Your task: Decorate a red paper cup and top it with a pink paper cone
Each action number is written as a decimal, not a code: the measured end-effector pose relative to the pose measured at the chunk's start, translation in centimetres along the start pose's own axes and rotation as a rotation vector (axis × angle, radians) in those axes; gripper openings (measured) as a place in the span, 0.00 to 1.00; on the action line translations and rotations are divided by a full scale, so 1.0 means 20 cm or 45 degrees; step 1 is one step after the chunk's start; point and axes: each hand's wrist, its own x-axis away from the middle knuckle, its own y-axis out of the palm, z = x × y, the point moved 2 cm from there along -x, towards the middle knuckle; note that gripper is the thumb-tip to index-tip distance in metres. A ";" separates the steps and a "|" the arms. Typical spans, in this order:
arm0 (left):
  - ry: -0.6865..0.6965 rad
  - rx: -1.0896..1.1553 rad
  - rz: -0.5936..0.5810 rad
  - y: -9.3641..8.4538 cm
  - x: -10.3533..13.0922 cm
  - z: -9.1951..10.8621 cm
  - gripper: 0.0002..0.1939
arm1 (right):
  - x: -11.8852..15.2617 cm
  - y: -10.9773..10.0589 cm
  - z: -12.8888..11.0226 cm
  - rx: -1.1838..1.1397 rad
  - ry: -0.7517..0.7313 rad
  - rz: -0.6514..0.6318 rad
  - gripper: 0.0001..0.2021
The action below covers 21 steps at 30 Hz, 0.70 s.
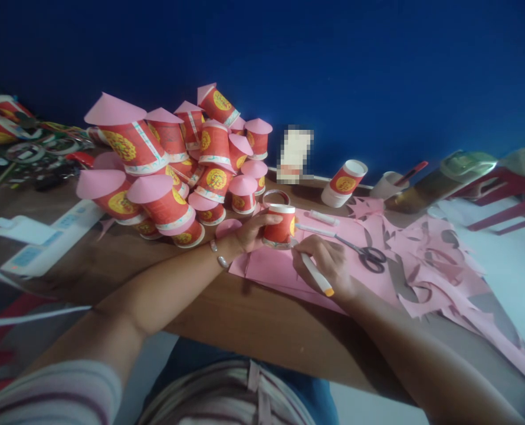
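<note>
My left hand (254, 231) holds a red paper cup (280, 227) with a yellow emblem and white rim, its fingers closed round the cup's left side. A white marker (316, 274) with an orange end is gripped in my right hand (328, 262), its tip close to the cup's lower edge; whether it touches cannot be made out. Under both hands lie pink paper sheets (271, 268). Just right of the cup are scissors (371, 258) and a white stick-like item (323, 218).
Several red cups with pink cone tops (154, 192) are piled at the left. A power strip (52, 236) lies beyond them. At the back right stand stacked cups (344, 183), a white cup (389, 185) and a bottle (439, 180). Pink paper scraps (439, 277) cover the right side.
</note>
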 end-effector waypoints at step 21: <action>0.034 -0.017 0.071 0.02 0.00 0.00 0.13 | 0.00 0.00 -0.01 -0.039 -0.031 -0.007 0.11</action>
